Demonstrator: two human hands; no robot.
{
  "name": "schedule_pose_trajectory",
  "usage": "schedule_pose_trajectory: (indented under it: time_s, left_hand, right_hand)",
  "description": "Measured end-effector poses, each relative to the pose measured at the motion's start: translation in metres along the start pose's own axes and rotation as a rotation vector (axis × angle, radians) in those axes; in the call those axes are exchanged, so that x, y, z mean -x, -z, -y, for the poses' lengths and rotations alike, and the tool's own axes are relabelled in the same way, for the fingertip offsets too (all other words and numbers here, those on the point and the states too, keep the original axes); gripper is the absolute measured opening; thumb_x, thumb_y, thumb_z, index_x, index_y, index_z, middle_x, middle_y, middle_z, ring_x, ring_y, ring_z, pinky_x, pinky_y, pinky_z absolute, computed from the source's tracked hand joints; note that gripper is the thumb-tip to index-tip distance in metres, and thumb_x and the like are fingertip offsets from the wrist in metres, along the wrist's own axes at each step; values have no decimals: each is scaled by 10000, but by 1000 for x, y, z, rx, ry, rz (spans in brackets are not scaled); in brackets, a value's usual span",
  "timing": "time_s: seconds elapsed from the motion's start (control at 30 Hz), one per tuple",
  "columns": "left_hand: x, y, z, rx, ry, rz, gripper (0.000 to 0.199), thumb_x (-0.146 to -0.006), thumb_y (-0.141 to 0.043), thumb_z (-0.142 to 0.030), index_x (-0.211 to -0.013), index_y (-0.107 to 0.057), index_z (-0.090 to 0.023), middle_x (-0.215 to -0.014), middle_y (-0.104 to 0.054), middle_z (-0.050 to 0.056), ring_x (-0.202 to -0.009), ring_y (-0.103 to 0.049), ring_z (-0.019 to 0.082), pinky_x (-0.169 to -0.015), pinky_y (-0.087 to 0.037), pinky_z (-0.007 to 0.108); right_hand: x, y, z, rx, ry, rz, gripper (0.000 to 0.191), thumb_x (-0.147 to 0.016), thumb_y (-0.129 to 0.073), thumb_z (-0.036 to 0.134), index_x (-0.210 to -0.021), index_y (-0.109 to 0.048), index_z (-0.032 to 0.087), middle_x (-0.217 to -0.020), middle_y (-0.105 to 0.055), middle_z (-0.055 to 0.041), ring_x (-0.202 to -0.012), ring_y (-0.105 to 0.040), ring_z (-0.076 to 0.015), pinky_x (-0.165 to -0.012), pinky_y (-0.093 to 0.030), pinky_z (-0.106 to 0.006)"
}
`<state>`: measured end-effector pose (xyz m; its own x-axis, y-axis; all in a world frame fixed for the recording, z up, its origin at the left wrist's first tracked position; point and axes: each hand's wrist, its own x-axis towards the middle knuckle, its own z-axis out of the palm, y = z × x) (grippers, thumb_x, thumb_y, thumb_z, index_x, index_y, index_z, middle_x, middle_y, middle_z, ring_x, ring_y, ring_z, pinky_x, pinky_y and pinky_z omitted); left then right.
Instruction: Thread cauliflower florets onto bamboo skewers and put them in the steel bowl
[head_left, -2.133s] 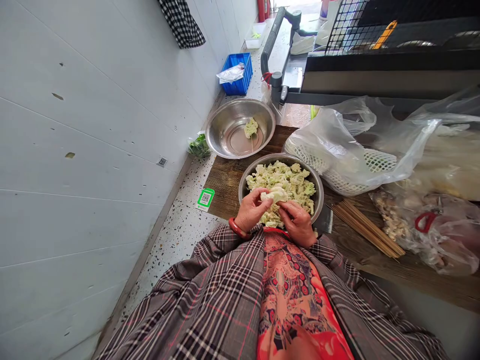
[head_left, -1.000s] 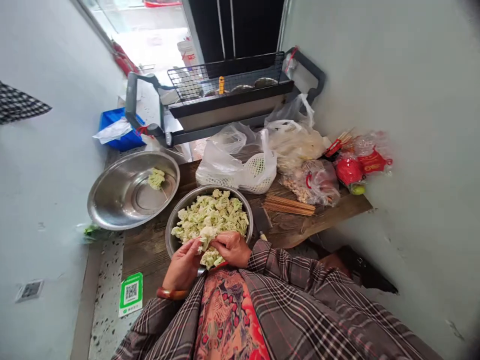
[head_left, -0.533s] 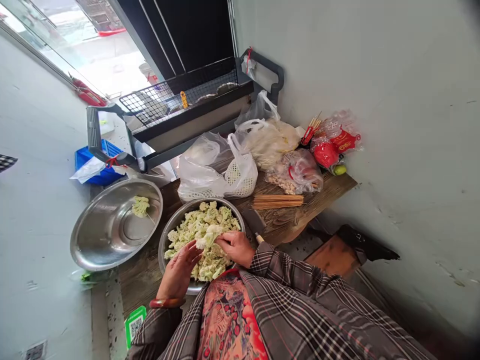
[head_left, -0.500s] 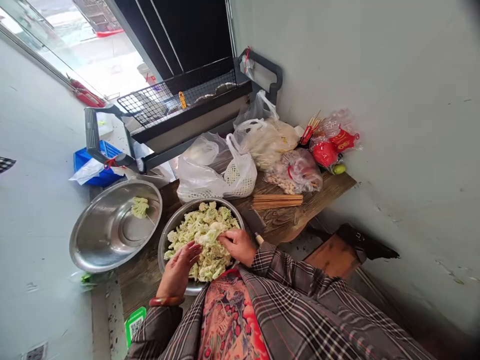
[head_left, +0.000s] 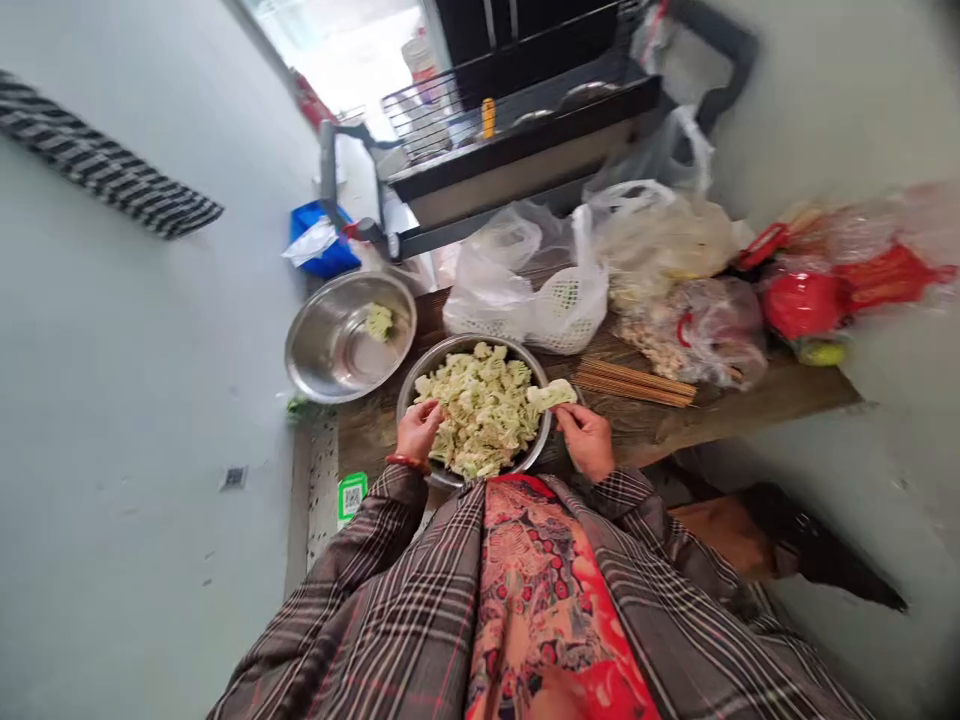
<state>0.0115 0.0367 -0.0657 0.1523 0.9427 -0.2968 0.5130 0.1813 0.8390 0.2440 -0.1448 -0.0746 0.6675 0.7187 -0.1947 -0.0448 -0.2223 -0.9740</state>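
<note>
A steel bowl full of cut cauliflower florets stands at the table's front edge, close to my body. My right hand is closed on a piece of cauliflower, pinching its end just over the bowl's right rim. Whether a stick runs through that piece I cannot tell. At the left rim, my left hand has its fingertips pinched together beside the florets; what they hold, if anything, is too small to make out. A larger steel basin to the left contains one cauliflower piece.
A bundle of thin wooden sticks lies right of the bowl. Behind are white plastic bags, a bag of small pale pieces and red packages. A black wire rack stands beyond, with a blue crate to its left.
My hands have moved apart from the bowl's middle. The right one has carried a cauliflower piece to the right rim, the left one has gone to the left rim. The view has shifted left.
</note>
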Motion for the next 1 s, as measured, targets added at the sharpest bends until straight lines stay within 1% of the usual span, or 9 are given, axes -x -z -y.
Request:
schedule_pose_trajectory:
  time_s: [0.13,0.2,0.3,0.43,0.57,0.67,0.77,0.87,1.0]
  left_hand:
    - [9,-4,7,2,63,4,467,-624,-682,-487,-914,-665,-122,-747,-665,52,-658,-627,151,-665,-486,280]
    - [15,-10,8,-33,26,41,415,-642,-672,-454,-894,-668,-124,-771,-673,61,-666,-622,152,-679,-489,289]
    - [22,-21,5,-149,-118,110,329,-691,-628,-389,-889,-669,-130,-892,-682,95,-726,-628,171,-726,-496,318]
    - [20,-31,-2,-353,-387,133,334,-755,-559,-357,-1011,-644,-159,-926,-647,87,-763,-617,177,-759,-500,342]
    - [-5,-31,-11,-523,-547,88,377,-793,-512,-380,-1077,-612,-154,-945,-602,90,-750,-599,180,-783,-499,361]
    - [-27,-30,-23,-671,-634,48,412,-808,-484,-341,-1159,-570,-143,-1106,-576,132,-921,-601,224,-866,-472,383]
    - [-44,-31,-32,-842,-677,133,387,-804,-477,-260,-1158,-578,-141,-1168,-583,144,-1054,-569,252,-927,-435,390]
    - [-50,-33,-35,-969,-654,236,303,-801,-465,-205,-1046,-636,-160,-1068,-641,121,-1005,-595,237,-910,-433,367]
    - [-50,-31,-33,-980,-671,259,242,-815,-450,-236,-893,-671,-174,-946,-658,110,-922,-611,236,-840,-450,357]
  right_hand:
    - [1,-6,4,32,9,125,385,-811,-535,436,-933,-719,121,-687,-660,-32,-597,-556,-134,-567,-436,-229]
    - [6,-15,6,39,42,190,358,-819,-530,422,-913,-722,136,-741,-679,-38,-633,-573,-140,-594,-445,-233]
    - [13,-28,8,74,94,265,308,-832,-521,385,-865,-726,157,-765,-692,-31,-663,-593,-142,-623,-446,-231]
    - [16,-37,14,134,174,308,261,-852,-502,298,-782,-723,179,-705,-685,-11,-666,-608,-132,-621,-435,-212]
    - [12,-37,22,151,248,252,228,-852,-511,235,-810,-732,198,-753,-704,-6,-714,-632,-121,-667,-440,-200]
    - [12,-35,27,158,238,219,208,-848,-529,212,-819,-735,207,-752,-710,1,-706,-635,-114,-655,-439,-190]
    - [13,-34,29,171,223,191,186,-837,-553,196,-813,-738,203,-757,-719,-6,-711,-643,-117,-654,-438,-189]
    - [13,-32,29,174,238,162,175,-835,-566,197,-824,-740,208,-782,-727,-11,-737,-652,-125,-677,-441,-193]
    - [13,-29,30,150,225,120,187,-847,-554,205,-830,-739,212,-779,-723,-9,-738,-656,-123,-674,-440,-189]
